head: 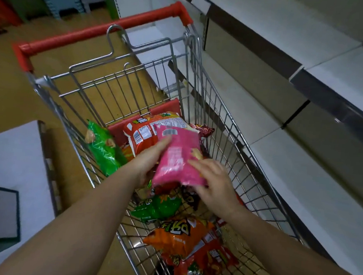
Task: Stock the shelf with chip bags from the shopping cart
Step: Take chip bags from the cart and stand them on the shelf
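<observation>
head view: we hold a glossy pink plastic chip bag (176, 156) over the wire-mesh shopping cart (225, 127) | left hand (151, 159) grips its left edge, right hand (213, 181) its lower corner | step: picking | next: carry it right onto the bare white shelf (313, 185).

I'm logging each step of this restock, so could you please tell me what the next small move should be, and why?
Probably lift the pink chip bag up and right onto the white shelf. Both the left hand and right hand already hold it above the other bags in the wire shopping cart, and the shelf beside the cart looks bare.
</observation>
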Tool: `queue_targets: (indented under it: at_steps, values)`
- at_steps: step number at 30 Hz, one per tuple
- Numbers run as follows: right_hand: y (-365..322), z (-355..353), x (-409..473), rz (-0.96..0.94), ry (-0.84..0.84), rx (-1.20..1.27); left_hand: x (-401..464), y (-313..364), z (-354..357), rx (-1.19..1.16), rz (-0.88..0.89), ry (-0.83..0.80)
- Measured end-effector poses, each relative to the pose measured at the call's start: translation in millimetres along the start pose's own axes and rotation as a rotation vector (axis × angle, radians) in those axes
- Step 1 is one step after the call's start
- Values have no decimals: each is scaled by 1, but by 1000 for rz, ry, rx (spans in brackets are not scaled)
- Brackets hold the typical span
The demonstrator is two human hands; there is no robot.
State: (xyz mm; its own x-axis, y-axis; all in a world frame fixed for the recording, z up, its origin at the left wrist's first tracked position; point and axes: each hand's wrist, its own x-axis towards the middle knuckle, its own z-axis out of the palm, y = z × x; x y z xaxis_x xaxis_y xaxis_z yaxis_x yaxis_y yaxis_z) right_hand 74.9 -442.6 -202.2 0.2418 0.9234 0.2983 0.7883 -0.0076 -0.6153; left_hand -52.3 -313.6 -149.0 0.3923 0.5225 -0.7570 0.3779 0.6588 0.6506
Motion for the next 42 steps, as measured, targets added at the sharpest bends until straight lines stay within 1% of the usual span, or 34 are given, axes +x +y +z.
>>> queue_targets:
  at_steps: [1, 2, 3, 4, 5, 6, 8, 10, 12, 15, 16, 17, 18, 20, 21, 22, 23, 25, 29, 31, 33, 37, 40, 42]
  values:
    - [-7, -8, 7, 199, -39, 179, 0, 0, -2, -18, 47, 54]
    - [-10, -16, 15, 368, -58, 356, 1, 0, -5, 22, 104, 117]
    - [-11, -25, 25, 463, -36, 503, 0, 1, -8, 112, 170, 166]
    - [-9, -33, 35, 492, -14, 597, 0, 2, -11, 214, 240, 177]
    - [-6, -41, 47, 500, -45, 653, -2, 5, -11, 300, 297, 135]
    - [-4, -47, 59, 498, -118, 686, -3, 8, -11, 358, 322, 54]
    - [-1, -51, 77, 514, -304, 755, -6, 14, -9, 443, 302, -98]
    - [1, -49, 91, 575, -435, 861, -5, 16, -9, 490, 290, -171]
    - [3, -44, 101, 636, -433, 955, -5, 18, -10, 462, 272, -154]
    - [17, -23, 102, 752, -259, 1067, 2, 14, -16, 354, 313, 20]
    - [26, -13, 100, 816, -204, 1066, 5, 11, -17, 288, 337, 87]
    - [35, -1, 96, 879, -184, 1002, 8, 9, -18, 219, 359, 149]
    - [45, 11, 89, 928, -201, 859, 11, 7, -19, 166, 379, 201]
    - [72, 38, 72, 940, -353, 441, 17, 4, -22, 137, 400, 264]
    - [82, 49, 62, 938, -443, 288, 19, 2, -24, 140, 404, 281]
    - [91, 59, 51, 944, -511, 220, 21, 0, -26, 135, 408, 294]
    - [97, 68, 42, 962, -550, 226, 23, -1, -28, 116, 411, 301]
    - [106, 87, 25, 953, -575, 242, 25, -4, -31, 72, 405, 312]
    - [101, 102, 10, 868, -670, 30, 24, -6, -39, 69, 393, 314]
    - [94, 93, 12, 878, -685, 19, 22, -5, -43, 88, 388, 307]
    - [86, 73, 22, 959, -675, 40, 15, 2, -44, 93, 386, 308]
    - [58, 13, 42, 1079, -623, 251, -1, 28, -39, 103, 396, 274]
    - [32, -36, 52, 1069, -562, 379, -17, 56, -26, 48, 472, 241]
    - [13, -71, 57, 1039, -496, 438, -30, 77, -18, 38, 558, 256]
